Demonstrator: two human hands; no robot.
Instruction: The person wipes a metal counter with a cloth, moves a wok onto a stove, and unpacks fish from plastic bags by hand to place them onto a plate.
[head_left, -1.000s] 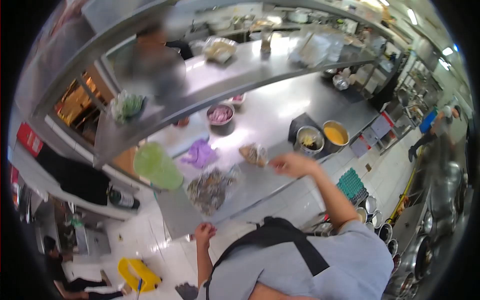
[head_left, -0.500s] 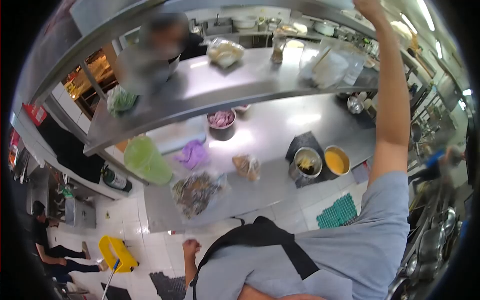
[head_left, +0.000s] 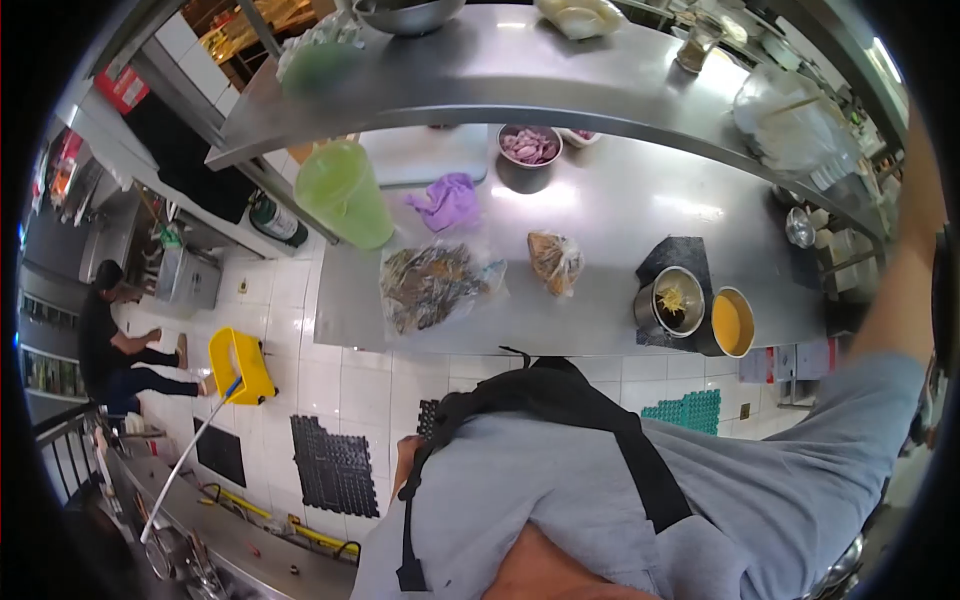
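My right arm [head_left: 905, 250] reaches up along the right edge, and its hand is out of view. Low beside my apron hangs my left hand [head_left: 407, 460], mostly hidden by my body; its fingers are not clear. On the steel table [head_left: 610, 200] in front of me sit a pot with yellow shreds [head_left: 670, 302] and a container of orange liquid [head_left: 733, 322]. A small bag of brown food [head_left: 555, 262] and a larger plastic bag of dark food [head_left: 440, 285] lie further left. Behind them are a purple cloth [head_left: 447, 202] and a bowl of purple-pink pieces [head_left: 530, 147].
A steel shelf [head_left: 480, 110] crosses above the table, bearing a metal bowl [head_left: 410, 14], a jar [head_left: 697, 45] and plastic bags [head_left: 795, 120]. A green bucket [head_left: 345, 195] stands at the table's left. On the floor are a yellow mop bucket [head_left: 240, 368] and mats [head_left: 335, 465]. A person [head_left: 120, 345] sits at left.
My view has turned, so the table now sits higher and further right. My right hand has left the frame; my left hand is more hidden. A metal bowl shows on the shelf; the person behind it does not.
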